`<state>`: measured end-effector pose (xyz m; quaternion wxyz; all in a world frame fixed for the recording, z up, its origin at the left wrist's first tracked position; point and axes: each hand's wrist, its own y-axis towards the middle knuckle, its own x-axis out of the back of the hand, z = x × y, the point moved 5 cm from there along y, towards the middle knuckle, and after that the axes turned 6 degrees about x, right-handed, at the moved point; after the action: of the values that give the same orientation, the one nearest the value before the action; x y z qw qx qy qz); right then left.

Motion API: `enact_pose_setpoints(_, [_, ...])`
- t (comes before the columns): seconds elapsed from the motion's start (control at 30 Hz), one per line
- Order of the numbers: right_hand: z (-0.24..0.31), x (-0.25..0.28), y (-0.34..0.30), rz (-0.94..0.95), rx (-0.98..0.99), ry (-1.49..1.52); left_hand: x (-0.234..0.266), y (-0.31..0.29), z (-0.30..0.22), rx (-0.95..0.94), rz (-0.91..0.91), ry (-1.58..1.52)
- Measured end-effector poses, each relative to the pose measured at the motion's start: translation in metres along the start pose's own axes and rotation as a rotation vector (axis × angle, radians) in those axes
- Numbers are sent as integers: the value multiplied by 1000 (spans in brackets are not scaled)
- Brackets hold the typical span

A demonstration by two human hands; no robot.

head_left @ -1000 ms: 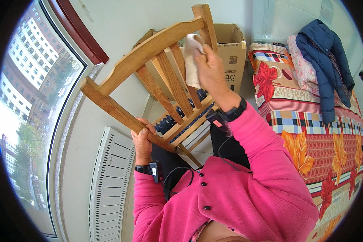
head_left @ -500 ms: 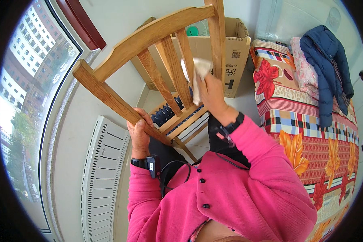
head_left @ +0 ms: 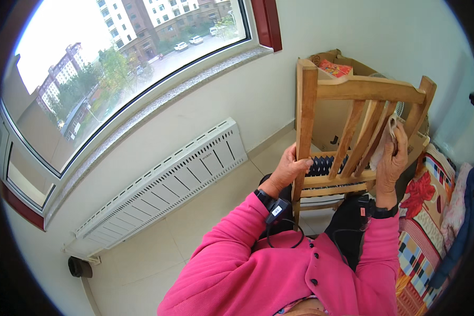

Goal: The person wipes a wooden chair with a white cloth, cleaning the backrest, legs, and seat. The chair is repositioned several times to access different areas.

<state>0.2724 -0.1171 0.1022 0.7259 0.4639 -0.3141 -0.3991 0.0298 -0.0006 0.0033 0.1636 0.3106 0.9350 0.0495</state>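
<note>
A wooden chair [head_left: 371, 88] stands before me, its slatted back towards me. Wrapped round the chair's left upright, low on the back, is my left hand [head_left: 290, 167]. My right hand [head_left: 392, 160] holds a whitish cloth [head_left: 383, 146] against the slats on the right side, fingers curled over it. Part of the cloth is hidden behind my fingers. Through the gaps of the back shows a dark blue patterned seat cover [head_left: 319, 166].
A white radiator [head_left: 168, 181] runs along the wall beneath the window [head_left: 137, 68]. Behind the chair stands a cardboard box [head_left: 324, 118]. To the right is a bed with a patterned cover [head_left: 424, 226] and a dark blue jacket [head_left: 461, 226].
The view has swung left, so the chair appears further right and more upright. My right hand and the cloth are now nearer the right upright; my left hand stays on the left upright.
</note>
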Motion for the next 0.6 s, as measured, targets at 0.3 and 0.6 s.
enact_pose_setpoints(0.3, [31,-20,46,3,190,-305,-1,2,-9,3,26,-13])
enact_pose_setpoints(0.6, [7,-26,44,-117,-14,-142,-2,2,-10,-7,21,-16])
